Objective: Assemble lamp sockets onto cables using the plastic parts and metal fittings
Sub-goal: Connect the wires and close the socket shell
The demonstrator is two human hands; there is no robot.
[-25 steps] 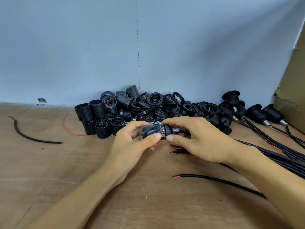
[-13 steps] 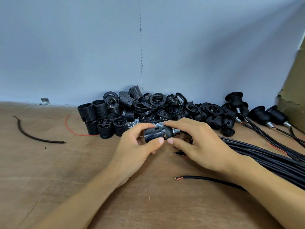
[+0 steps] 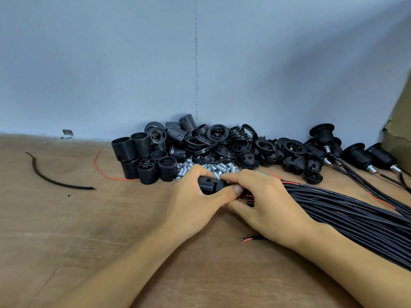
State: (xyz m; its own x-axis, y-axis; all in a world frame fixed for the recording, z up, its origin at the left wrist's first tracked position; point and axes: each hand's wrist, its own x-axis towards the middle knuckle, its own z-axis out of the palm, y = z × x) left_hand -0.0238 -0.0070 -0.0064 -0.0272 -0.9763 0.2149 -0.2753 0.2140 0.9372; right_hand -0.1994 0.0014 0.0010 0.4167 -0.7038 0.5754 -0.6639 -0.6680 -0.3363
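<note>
Head view showed a blue-grey wall (image 3: 111, 63) behind a brown wooden table (image 3: 89, 230), both framed much as they were half a second before. A thick bundle of black cables (image 3: 355, 210) fanned across the table's right side, passing under the right forearm. Against the wall lay a pile of black plastic parts (image 3: 222, 143): rings, caps and threaded sleeves, several sleeves standing upright at its left end. Right of the pile, finished sockets on cables (image 3: 322, 134) lay beside a piece of cardboard (image 3: 398, 130).

Both hands had sunk a little towards the table since the earlier frame. The left hand (image 3: 191, 203) grasped the socket (image 3: 210, 185), fingers over its top and thumb laid along its near side. The right hand (image 3: 266, 203) had closed in, its fingers and thumb curled round the socket's right end, so the cap and silver nipple seen earlier were now hidden. The socket lay on its side between the two hands, just in front of the pile and low over the table; only its ribbed black barrel showed between the left fingers and thumb.

Silver metal fittings (image 3: 220, 168) lay scattered just beyond the knuckles, more of them exposed than before. A loose cable end (image 3: 253, 238) stayed by the right wrist, and a stray black cable piece (image 3: 51, 181) and a red wire (image 3: 100, 167) lay to the left.
</note>
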